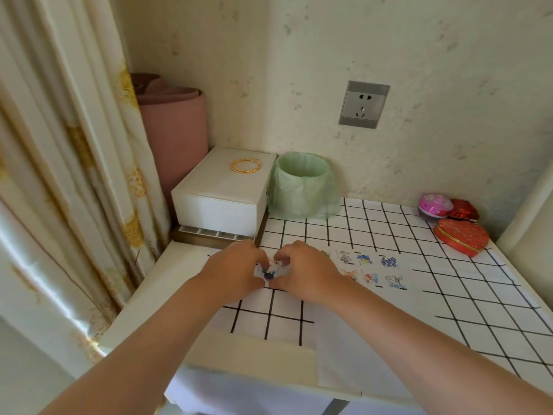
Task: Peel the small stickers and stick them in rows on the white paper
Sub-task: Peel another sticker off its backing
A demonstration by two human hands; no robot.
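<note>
A white paper [413, 280] lies on the grid-patterned tablecloth with several small cartoon stickers [375, 269] stuck on it in two rows. My left hand [236, 269] and my right hand [305, 271] meet at the paper's left end, fingertips pinched together on a small sticker sheet [269, 272] with a blue figure on it. Both hands cover most of that sheet, so whether a sticker is lifted off it is hidden.
A white box [221, 190] with a gold bangle [247, 166] stands at the back left, beside a small bin with a green bag [302, 187]. Red and pink tins [457, 232] sit at the back right. A curtain [68, 163] hangs at left.
</note>
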